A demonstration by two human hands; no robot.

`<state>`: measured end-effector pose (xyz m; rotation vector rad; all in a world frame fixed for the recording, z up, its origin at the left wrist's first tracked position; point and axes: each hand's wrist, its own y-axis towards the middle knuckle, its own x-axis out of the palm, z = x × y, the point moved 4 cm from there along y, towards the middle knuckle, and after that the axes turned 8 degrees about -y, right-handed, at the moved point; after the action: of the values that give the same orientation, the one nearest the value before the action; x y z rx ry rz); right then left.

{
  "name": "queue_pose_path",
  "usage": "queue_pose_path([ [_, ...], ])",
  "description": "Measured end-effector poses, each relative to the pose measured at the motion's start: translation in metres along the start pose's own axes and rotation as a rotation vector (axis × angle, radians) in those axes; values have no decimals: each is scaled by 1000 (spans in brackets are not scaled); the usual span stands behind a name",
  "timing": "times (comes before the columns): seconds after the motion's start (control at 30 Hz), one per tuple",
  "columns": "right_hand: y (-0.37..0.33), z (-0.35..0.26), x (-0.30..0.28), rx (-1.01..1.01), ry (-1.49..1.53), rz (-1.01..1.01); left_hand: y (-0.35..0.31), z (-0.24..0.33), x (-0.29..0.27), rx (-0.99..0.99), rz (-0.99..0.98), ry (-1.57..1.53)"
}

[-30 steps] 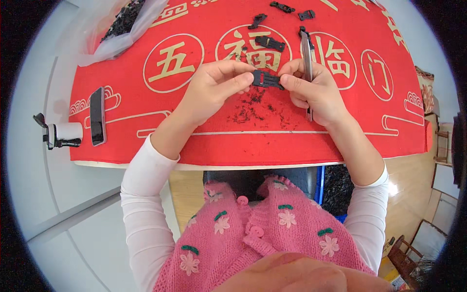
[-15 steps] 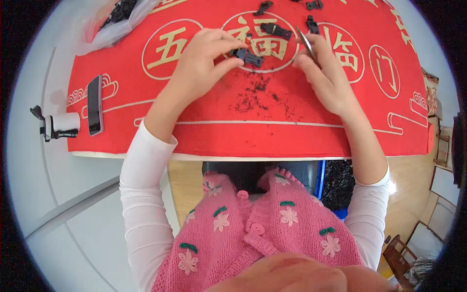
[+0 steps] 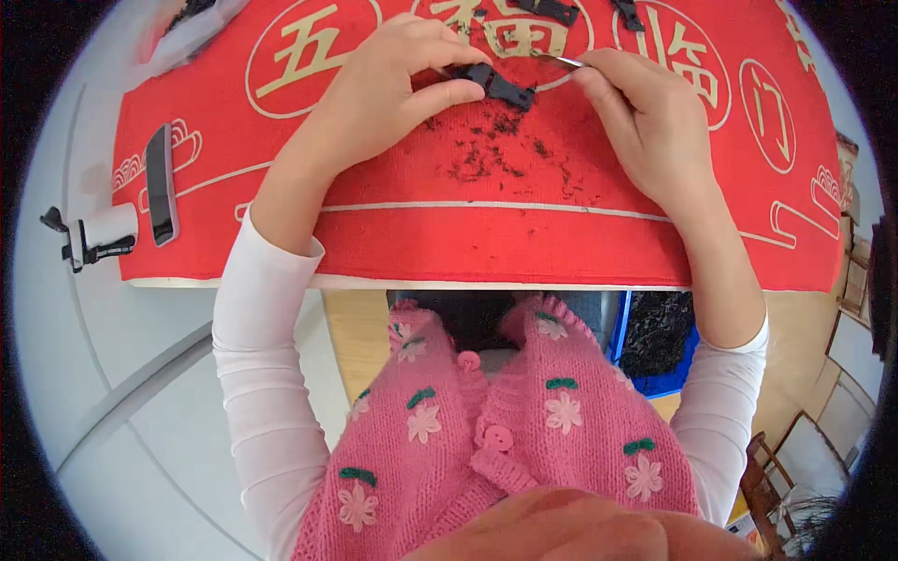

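Observation:
My left hand [image 3: 379,93] pinches a small black plastic part [image 3: 512,93] between thumb and fingers, just over the red cloth. Part of the piece is hidden behind those fingers. To the right, my right hand [image 3: 650,126] is closed around a slim shiny metal tool [image 3: 559,62]. Its thin end points left, a little above and apart from the black part. Whether it is a blade or tweezers is too small to tell. Black scraps [image 3: 482,161] lie scattered on the cloth below both hands. More black plastic parts [image 3: 552,10] lie beyond, at the top edge.
The table bears a red cloth [image 3: 524,252] with gold and white patterns. A phone [image 3: 161,187] lies at its left, beside a white cylinder with a black strap [image 3: 108,229]. A plastic bag [image 3: 210,33] sits far left. Under the table, a blue bin [image 3: 690,363] holds black scraps.
The metal tool has swung from upright to nearly level, its thin end now toward the black part. The held part has tilted and sits further right. The whole view has shifted slightly.

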<state>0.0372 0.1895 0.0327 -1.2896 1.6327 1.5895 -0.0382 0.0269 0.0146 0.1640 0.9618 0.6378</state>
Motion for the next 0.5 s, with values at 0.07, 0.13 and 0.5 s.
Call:
queue_pose_path([
  [0.07, 0, -3, 5, 8, -67, -27, 2, 1, 3, 63, -12, 54],
  [0.13, 0, -8, 5, 4, -140, -44, 2, -1, 4, 53, -24, 19],
  [0.5, 3, -13, 11, -24, -282, -124, 2, -5, 13, -170, -76, -218],
])
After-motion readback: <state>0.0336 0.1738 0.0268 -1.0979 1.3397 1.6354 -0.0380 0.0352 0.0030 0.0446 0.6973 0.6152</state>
